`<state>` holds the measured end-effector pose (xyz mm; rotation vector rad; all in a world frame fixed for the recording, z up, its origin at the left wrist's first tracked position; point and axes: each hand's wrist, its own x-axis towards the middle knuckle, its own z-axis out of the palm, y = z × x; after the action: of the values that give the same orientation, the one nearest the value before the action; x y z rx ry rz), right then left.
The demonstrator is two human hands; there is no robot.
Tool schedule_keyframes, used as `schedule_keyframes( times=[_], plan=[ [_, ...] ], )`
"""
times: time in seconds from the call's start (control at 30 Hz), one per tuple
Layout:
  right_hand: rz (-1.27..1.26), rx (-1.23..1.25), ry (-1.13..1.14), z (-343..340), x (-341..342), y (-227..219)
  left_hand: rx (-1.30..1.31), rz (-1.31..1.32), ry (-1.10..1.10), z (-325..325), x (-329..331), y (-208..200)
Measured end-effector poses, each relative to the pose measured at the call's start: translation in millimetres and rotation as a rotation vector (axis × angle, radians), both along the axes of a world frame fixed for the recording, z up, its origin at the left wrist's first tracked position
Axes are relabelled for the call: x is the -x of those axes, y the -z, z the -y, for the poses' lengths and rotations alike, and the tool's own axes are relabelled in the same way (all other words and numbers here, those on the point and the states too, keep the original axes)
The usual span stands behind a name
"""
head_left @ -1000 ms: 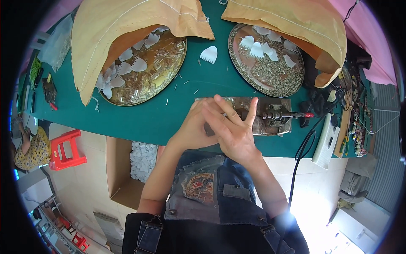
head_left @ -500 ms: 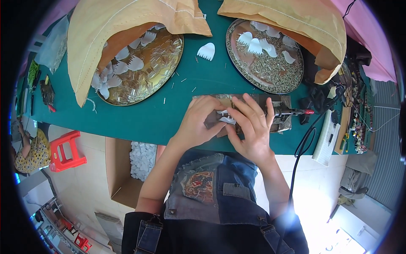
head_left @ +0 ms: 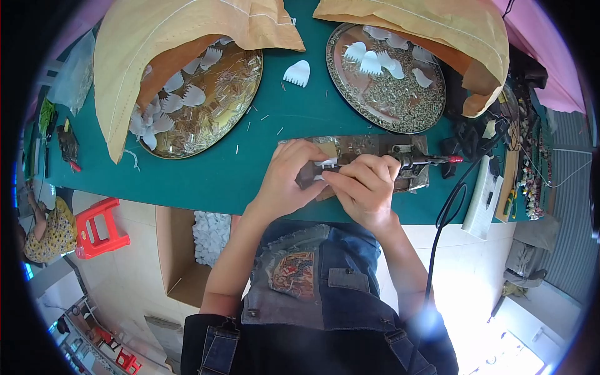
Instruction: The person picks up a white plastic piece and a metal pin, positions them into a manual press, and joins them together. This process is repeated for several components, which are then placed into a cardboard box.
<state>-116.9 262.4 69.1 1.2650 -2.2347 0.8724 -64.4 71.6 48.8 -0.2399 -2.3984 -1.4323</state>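
My left hand [head_left: 289, 174] is closed, with thumb and fingers gripping a white toothed hair-clip piece [head_left: 325, 163] over the near edge of a metal fixture plate. Another bit of white shows by the thumb tip; whether it is a second half I cannot tell. My right hand [head_left: 364, 190] meets it from the right, fingers curled and thumb pressed close to the white piece. Whatever those fingers pinch is hidden. Just beyond my right knuckles lies a dark metal clamp [head_left: 409, 159] with a red-tipped handle [head_left: 455, 160], fixed on the plate [head_left: 362, 144].
A round tray [head_left: 219, 125] of thin metal pins and white toothed pieces stands at left; another [head_left: 400, 112] holds small springs. Brown paper bags [head_left: 187, 25] lean over both. One loose white piece [head_left: 297, 74] lies between. A black cable [head_left: 433, 250] hangs right; a cardboard box [head_left: 175, 250] stands below.
My right hand's fingers have gone from spread to curled, and its thumb has come in against the white piece. My left hand keeps its grip. The view has shifted slightly.
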Motion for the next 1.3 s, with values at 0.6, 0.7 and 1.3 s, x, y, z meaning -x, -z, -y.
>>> schedule_keyframes(
  times=[0.6,0.7,1.3],
  plan=[
    [0.056,0.005,0.109,-12.4,30.8,-35.5,0.016,-0.024,-0.012,0.8,-1.1,4.1],
    [0.115,-0.086,0.291,-28.3,80.3,-45.8,0.012,-0.003,-0.005,0.4,0.1,4.0],
    [0.455,-0.126,0.399,-62.7,161.8,-27.8,0.012,0.006,0.010,0.8,-0.4,-0.3]
  ],
)
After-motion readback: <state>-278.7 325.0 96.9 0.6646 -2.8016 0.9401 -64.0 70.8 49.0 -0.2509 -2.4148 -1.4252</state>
